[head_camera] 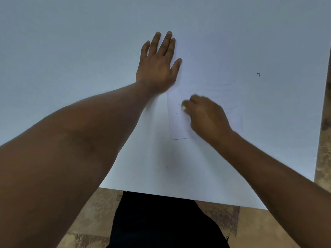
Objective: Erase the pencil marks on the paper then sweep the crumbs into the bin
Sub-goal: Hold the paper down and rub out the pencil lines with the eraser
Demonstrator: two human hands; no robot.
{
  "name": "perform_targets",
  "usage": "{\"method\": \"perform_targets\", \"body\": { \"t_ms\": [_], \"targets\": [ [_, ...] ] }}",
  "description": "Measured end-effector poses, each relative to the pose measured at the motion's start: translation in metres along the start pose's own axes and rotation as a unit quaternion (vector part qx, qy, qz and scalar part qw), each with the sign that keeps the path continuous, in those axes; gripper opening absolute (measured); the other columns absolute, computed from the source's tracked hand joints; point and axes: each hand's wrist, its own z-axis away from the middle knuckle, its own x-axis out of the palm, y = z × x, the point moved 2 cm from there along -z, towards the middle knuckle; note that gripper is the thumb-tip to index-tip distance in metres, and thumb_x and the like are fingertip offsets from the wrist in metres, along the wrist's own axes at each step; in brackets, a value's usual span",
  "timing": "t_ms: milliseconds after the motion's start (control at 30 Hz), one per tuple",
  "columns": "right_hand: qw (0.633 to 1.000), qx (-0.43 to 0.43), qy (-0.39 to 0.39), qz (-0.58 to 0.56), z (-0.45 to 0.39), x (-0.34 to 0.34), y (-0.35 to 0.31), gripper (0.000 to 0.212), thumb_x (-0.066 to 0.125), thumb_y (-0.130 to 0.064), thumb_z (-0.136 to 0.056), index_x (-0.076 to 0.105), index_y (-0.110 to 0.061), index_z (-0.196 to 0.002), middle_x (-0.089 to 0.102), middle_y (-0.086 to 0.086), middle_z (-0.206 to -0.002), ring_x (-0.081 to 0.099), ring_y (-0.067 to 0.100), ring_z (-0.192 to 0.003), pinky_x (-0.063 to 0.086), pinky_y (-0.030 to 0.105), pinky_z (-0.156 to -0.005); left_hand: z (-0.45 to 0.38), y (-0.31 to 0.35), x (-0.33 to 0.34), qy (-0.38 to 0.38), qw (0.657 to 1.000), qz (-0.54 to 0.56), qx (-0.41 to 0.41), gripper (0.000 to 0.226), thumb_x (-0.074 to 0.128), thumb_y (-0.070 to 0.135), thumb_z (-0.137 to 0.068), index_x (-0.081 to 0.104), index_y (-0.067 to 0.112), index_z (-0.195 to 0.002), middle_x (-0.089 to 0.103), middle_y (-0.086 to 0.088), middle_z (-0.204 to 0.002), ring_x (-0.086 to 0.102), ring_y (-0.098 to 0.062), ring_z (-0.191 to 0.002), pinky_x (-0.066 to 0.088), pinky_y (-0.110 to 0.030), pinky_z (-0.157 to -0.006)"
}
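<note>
A white sheet of paper [206, 72] lies on the white table [71, 51], hard to tell apart from it. My left hand [158, 63] lies flat with fingers spread on the paper's left edge, pressing it down. My right hand [206, 117] is closed around a small white eraser [183, 108] whose tip touches the paper near its lower left part; the hand is blurred. Faint pencil lines [220, 86] show to the right of that hand. A few tiny dark specks [176, 113] lie next to the eraser. No bin is in view.
A small dark scribble or crumb [258, 74] sits on the table to the right of the paper. The table's near edge [161, 193] runs just above my dark-clothed lap [166, 221]; its right edge [320, 122] borders brown patterned floor.
</note>
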Motion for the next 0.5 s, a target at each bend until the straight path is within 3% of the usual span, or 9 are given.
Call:
{"method": "perform_targets", "body": {
  "t_ms": [67,167,267,367,433,500],
  "targets": [
    [0.999,0.004,-0.040,-0.026,0.023,0.003,0.003,0.020,0.060,0.002,-0.083,0.068,-0.013,-0.093,0.057,0.003,-0.082,0.057,0.029,-0.072,0.045,0.031,-0.051,0.000,0.000,0.000,0.002,1.000,0.002,0.001,0.068,0.021,0.051,-0.106,0.021,0.013,-0.163,0.014,-0.002,-0.172,0.007,-0.029,-0.159,0.007,-0.048,-0.127],
    [0.994,0.012,-0.072,-0.079,0.014,-0.005,0.014,0.020,0.062,-0.005,-0.085,0.070,-0.019,-0.097,0.063,0.002,-0.090,0.063,0.030,-0.083,0.053,0.039,-0.067,0.000,-0.001,0.001,0.004,1.000,0.000,0.002,0.068,0.021,0.051,-0.106,0.021,0.013,-0.163,0.015,-0.002,-0.172,0.007,-0.029,-0.159,0.008,-0.049,-0.127],
    [0.996,0.040,0.003,-0.086,-0.034,-0.019,0.028,0.014,0.057,-0.019,-0.094,0.069,-0.018,-0.101,0.064,0.007,-0.093,0.062,0.032,-0.086,0.051,0.040,-0.076,0.000,-0.001,0.003,0.012,1.000,0.002,0.004,0.069,0.023,0.052,-0.106,0.024,0.012,-0.162,0.017,-0.003,-0.171,0.010,-0.030,-0.158,0.010,-0.049,-0.126],
    [0.998,0.021,0.034,-0.038,-0.079,-0.021,0.024,0.021,0.051,-0.023,-0.098,0.069,-0.014,-0.103,0.058,0.007,-0.086,0.059,0.030,-0.080,0.047,0.037,-0.068,-0.001,-0.001,0.003,0.004,1.000,-0.003,0.002,0.070,0.020,0.055,-0.106,0.020,0.013,-0.163,0.014,-0.003,-0.172,0.007,-0.029,-0.158,0.008,-0.049,-0.127],
    [1.000,0.013,0.027,-0.010,-0.085,-0.015,0.017,0.019,0.049,-0.017,-0.098,0.067,-0.011,-0.100,0.049,0.005,-0.081,0.055,0.028,-0.072,0.039,0.033,-0.060,0.000,-0.001,0.003,0.001,1.000,-0.004,0.003,0.070,0.020,0.054,-0.106,0.020,0.013,-0.163,0.013,-0.002,-0.172,0.006,-0.028,-0.159,0.007,-0.048,-0.127],
    [1.000,-0.001,0.030,0.005,-0.070,-0.010,0.016,0.014,0.052,-0.008,-0.094,0.066,-0.008,-0.095,0.049,0.005,-0.080,0.053,0.028,-0.069,0.040,0.033,-0.056,-0.001,-0.001,0.003,0.001,1.000,-0.001,0.001,0.070,0.021,0.054,-0.106,0.020,0.013,-0.163,0.014,-0.002,-0.172,0.006,-0.028,-0.159,0.007,-0.048,-0.127]
  ]
}}
